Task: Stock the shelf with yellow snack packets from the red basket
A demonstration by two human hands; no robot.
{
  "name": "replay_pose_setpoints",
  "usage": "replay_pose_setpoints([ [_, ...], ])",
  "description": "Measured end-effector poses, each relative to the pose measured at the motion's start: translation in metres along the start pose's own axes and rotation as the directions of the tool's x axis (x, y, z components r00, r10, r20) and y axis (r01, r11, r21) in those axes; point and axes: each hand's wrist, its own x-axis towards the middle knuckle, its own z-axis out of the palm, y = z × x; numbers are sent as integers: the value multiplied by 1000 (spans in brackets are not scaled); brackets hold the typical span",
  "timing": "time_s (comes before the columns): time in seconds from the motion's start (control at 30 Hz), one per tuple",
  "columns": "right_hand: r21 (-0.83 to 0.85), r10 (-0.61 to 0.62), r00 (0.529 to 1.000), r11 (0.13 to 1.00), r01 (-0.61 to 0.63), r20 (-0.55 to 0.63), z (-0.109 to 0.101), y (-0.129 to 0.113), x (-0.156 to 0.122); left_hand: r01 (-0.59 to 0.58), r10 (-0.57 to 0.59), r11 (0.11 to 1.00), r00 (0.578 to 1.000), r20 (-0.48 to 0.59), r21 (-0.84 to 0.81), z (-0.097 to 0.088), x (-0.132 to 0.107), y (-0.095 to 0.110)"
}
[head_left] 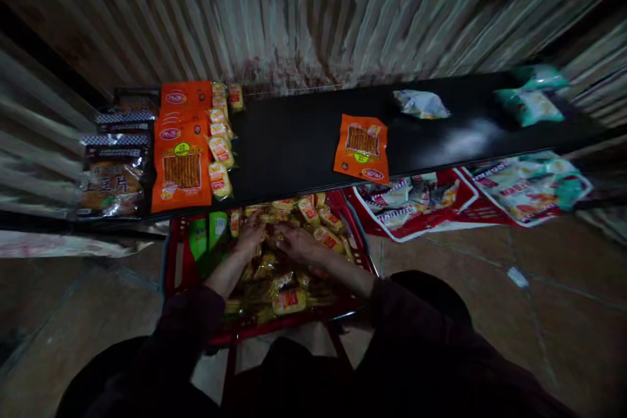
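Both of my hands reach into a red shopping basket (172,255) heaped with small yellow snack packets (289,300). My left hand (251,235) bends over the packets at the basket's far side, its fingers curled among them. Just to its right, my right hand (296,243) points leftward with fingers bent around packets. Dim light partly hides the fingertips of both hands. Green packs (208,238) stand in the basket's left corner, beside my left hand.
Above the basket's far edge runs a black shelf (289,144). It bears rows of dark snack bags (112,176), orange packets (182,163) and yellow packets (220,150), plus a lone orange packet (361,147). A second red basket (443,225) with bags sits right, beneath the shelf.
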Motion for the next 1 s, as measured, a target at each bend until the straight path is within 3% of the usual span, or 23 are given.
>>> replay_pose_setpoints([
  [0.2, 89, -27, 999, 996, 30, -36, -2, 6, -8, -85, 76, 995, 981, -178, -44, 9, 10, -10],
  [0.37, 251, 79, 989, 967, -45, -124, -2, 11, -21, -138, 127, 990, 970, -206, -38, 1, -15, -10],
  [0.47, 424, 127, 985, 903, -67, -115, -2, 8, -23, -242, 236, 970, 959, -159, -20, -3, -44, 2],
  [0.67, 758, 86, 989, 652, 34, -119, -10, -11, -24, -292, 298, 947, 954, 28, -134, -2, -91, 32],
  [1.0, 890, 161, 978, 454, 43, -130, -25, -21, -37, -274, 290, 957, 927, 239, -100, -14, -92, 35],
])
